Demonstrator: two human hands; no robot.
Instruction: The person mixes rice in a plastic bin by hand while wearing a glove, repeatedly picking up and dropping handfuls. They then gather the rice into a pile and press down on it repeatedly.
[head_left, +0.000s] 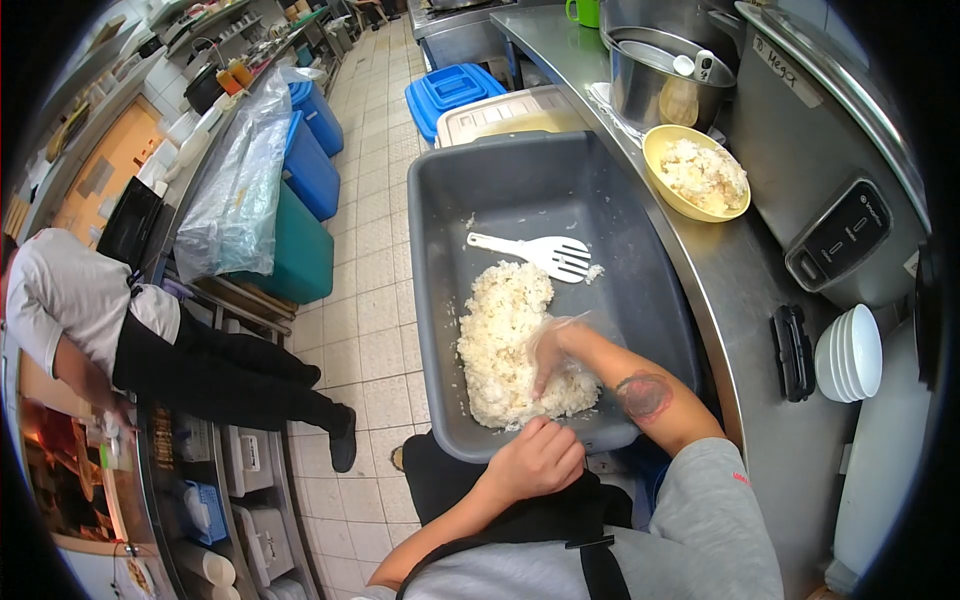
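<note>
White cooked rice (505, 335) lies in a long heap on the floor of the grey tub (520, 180). Its long axis runs from the far middle of the tub back toward the near rim, straight along my line of sight.

From my seat, what counts is where that heap sits against the right hand (558, 355). The hand, inside a thin clear glove, is pressed into the heap's near right flank, so most of the rice lies to its left and beyond it. Its fingers are bent down into the grains and half buried. I cannot tell whether they close on a handful or only push.

The left hand (535, 462) is bare and curled into a fist on the tub's near rim, apparently gripping it, just short of the heap's near end. It touches no rice that I can see, so the right hand is the one in the rice.

Past the heap's far end a white slotted spatula (535, 252) lies flat, handle to the left, with neither hand on it. A yellow bowl (660, 195) of rice sits on the steel counter (740, 290) beside the tub's far right corner. Across the aisle another person (120, 320) bends over a shelf.
</note>
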